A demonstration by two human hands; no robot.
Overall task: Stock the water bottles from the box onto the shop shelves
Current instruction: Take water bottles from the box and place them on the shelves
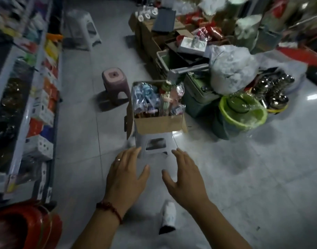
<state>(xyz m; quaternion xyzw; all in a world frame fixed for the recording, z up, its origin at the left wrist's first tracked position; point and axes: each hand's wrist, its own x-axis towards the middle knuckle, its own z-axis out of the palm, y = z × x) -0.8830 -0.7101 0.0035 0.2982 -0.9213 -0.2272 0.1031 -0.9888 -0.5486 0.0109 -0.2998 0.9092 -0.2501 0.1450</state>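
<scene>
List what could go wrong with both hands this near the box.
The cardboard box is wider than the white stool under it; a push from the left hand or right hand may tip it.
The wrapped bottles are heaped above the rim and could spill.
The green basin and pink stool stand close by: a trip hazard.

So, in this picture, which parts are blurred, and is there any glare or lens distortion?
Head view: motion blur smears the shelves at left and the goods at top right; the box, the left hand and the right hand are fairly sharp. Head view again: glare whitens the floor at right, and the wide lens tilts the shelf lines.
</scene>
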